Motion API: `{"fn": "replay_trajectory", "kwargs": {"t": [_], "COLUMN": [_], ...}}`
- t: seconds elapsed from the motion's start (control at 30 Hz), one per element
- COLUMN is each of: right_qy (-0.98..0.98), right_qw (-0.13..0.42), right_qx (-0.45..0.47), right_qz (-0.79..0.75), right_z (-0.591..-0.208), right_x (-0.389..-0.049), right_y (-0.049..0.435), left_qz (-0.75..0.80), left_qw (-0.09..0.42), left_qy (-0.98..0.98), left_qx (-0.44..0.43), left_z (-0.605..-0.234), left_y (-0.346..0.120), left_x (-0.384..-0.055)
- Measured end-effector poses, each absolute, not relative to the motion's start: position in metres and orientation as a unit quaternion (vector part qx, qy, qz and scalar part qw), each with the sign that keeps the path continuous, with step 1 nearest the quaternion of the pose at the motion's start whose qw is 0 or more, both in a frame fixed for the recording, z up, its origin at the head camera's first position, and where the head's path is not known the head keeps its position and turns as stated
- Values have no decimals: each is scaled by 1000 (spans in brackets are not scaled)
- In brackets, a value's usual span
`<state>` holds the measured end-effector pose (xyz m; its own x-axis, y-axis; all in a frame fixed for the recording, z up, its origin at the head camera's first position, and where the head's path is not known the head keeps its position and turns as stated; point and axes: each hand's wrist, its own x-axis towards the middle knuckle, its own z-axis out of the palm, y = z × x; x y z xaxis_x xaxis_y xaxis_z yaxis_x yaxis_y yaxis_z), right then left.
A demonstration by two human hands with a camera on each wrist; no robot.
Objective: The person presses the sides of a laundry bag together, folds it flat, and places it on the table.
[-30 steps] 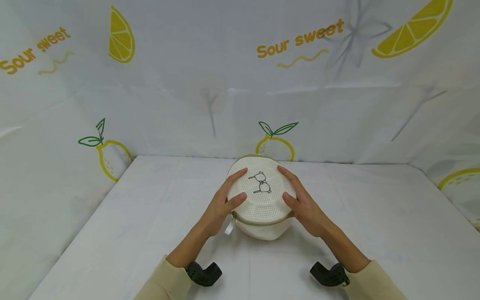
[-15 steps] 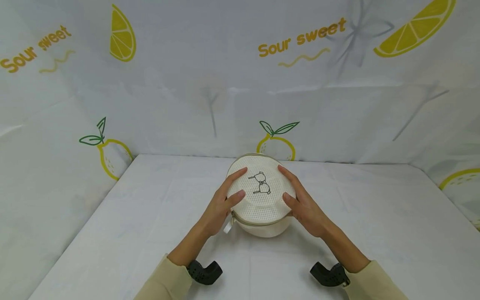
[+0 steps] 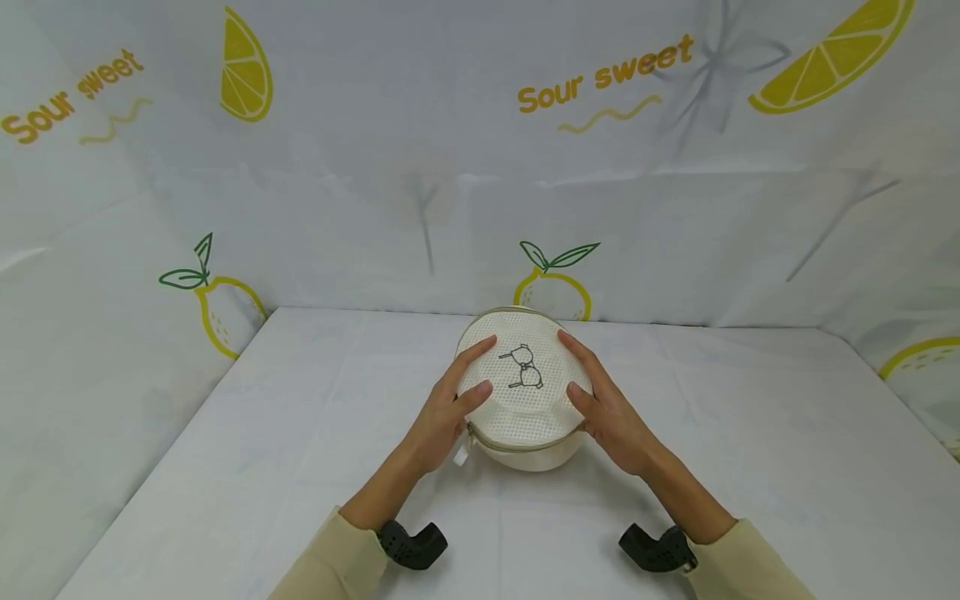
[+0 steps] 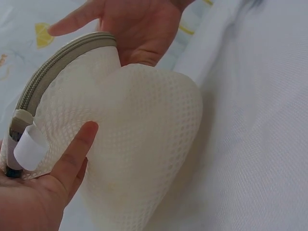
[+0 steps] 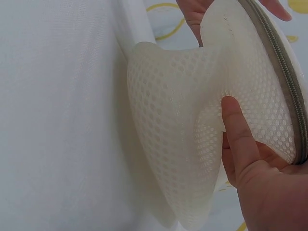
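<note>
A round cream mesh laundry bag (image 3: 525, 417) stands at the middle of the table, its lid marked with a black line drawing of a small animal. My left hand (image 3: 442, 412) grips its left side, thumb and a finger over the lid and other fingers down the mesh wall. On the opposite side my right hand (image 3: 617, 421) holds it the same way. A khaki zipper (image 4: 48, 67) runs around the lid's edge, with a white pull tab (image 4: 31, 148) beside the left hand. In the right wrist view, fingertips press into the soft mesh wall (image 5: 168, 110), which is creased inward.
White cloth covers the table (image 3: 300, 467). Behind it hangs a white curtain (image 3: 360, 167) printed with lemons and lettering. A black curved device (image 3: 411, 546) sits at the left wrist, and another black device (image 3: 658, 548) at the right wrist.
The bag's visible front wall below the lid has become a little shorter, and the white tab has swung slightly. Both hands keep their hold almost in place.
</note>
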<state>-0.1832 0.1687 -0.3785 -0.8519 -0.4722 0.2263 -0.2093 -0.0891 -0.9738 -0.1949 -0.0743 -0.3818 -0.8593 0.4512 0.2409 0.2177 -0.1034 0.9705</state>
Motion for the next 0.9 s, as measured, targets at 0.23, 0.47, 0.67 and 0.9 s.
{"fn": "replay_trajectory", "kwargs": {"t": [0.23, 0.47, 0.67, 0.9], "right_qy": [658, 648, 654, 664], "right_qw": [94, 96, 90, 85], "right_qx": [-238, -229, -220, -209], "right_qz": [-708, -720, -719, -713], "right_z": [-383, -388, -391, -392], "right_x": [-184, -184, -184, -184], "right_y": [165, 165, 164, 162], "left_qz": [710, 733, 727, 713], "left_qw": [82, 93, 83, 70], "left_qy": [653, 626, 637, 657], "left_qx": [251, 250, 242, 234], "left_z": [-384, -390, -394, -395], "left_y": [-73, -69, -67, -67], "left_x": [-195, -195, -196, -196]}}
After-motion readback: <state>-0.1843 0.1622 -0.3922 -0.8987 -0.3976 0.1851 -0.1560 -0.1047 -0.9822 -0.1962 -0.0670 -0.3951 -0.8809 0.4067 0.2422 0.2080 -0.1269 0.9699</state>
